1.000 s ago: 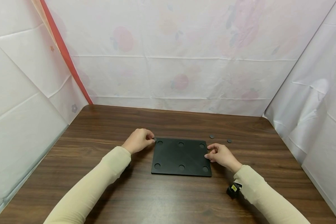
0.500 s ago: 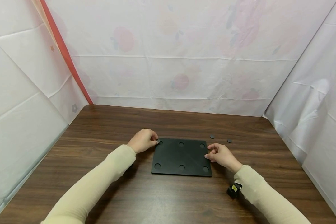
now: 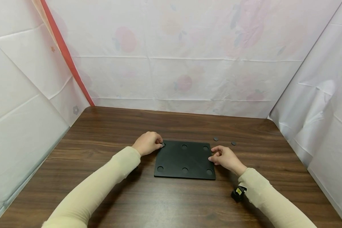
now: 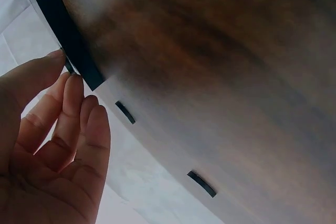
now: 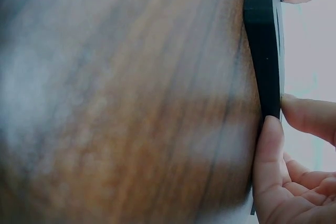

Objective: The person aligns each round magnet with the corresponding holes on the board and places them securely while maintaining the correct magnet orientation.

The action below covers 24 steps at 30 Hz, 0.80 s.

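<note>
A black rectangular board (image 3: 185, 158) with several round recesses lies flat on the table. My left hand (image 3: 149, 143) pinches a small dark disc (image 4: 69, 66) between thumb and fingertips at the board's back left recess, mostly covering the disc in the head view. At the board's right edge my right hand (image 3: 224, 157) grips it, with one fingertip against the side and another digit at the top face in the right wrist view. The other fingers of that hand are bent.
Two more dark discs lie on the wooden table (image 3: 171, 202) behind the board's right side, one nearer disc (image 3: 215, 139) and one disc (image 3: 233, 143) further right. Printed white cloth (image 3: 165, 79) hangs behind the table and at both sides.
My left hand has moved slightly right, carrying the disc from just beside the board's back left corner to over the recess there. The right hand and the board have stayed put.
</note>
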### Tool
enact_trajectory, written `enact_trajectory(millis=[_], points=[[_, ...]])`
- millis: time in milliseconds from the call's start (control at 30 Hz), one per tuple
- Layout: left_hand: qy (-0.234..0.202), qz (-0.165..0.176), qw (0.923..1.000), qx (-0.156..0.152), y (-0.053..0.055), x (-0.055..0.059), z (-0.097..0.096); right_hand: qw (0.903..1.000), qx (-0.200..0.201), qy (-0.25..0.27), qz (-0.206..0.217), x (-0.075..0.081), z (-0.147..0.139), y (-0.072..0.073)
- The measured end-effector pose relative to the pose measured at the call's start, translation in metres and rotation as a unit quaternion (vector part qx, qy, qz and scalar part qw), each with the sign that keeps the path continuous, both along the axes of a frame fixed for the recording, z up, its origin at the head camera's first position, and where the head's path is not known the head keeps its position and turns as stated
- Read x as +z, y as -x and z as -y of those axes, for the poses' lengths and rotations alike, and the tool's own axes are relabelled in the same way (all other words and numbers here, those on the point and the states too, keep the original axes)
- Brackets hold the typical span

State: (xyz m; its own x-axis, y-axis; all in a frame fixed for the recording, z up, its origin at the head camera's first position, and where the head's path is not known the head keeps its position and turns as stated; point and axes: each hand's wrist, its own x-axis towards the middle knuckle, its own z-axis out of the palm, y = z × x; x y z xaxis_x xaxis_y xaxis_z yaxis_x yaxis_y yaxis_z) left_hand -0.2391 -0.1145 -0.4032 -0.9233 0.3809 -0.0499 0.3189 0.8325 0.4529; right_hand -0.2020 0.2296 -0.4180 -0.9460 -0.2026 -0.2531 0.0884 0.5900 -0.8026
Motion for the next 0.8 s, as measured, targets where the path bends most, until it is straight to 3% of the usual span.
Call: enact_trajectory(millis=[800], points=[[0.005, -0.014, 0.9999, -0.003, -0.0002, -0.0017, -0.0042, 1.0000, 0.002, 0.006, -0.002, -0.0026, -0.0014, 0.0008]])
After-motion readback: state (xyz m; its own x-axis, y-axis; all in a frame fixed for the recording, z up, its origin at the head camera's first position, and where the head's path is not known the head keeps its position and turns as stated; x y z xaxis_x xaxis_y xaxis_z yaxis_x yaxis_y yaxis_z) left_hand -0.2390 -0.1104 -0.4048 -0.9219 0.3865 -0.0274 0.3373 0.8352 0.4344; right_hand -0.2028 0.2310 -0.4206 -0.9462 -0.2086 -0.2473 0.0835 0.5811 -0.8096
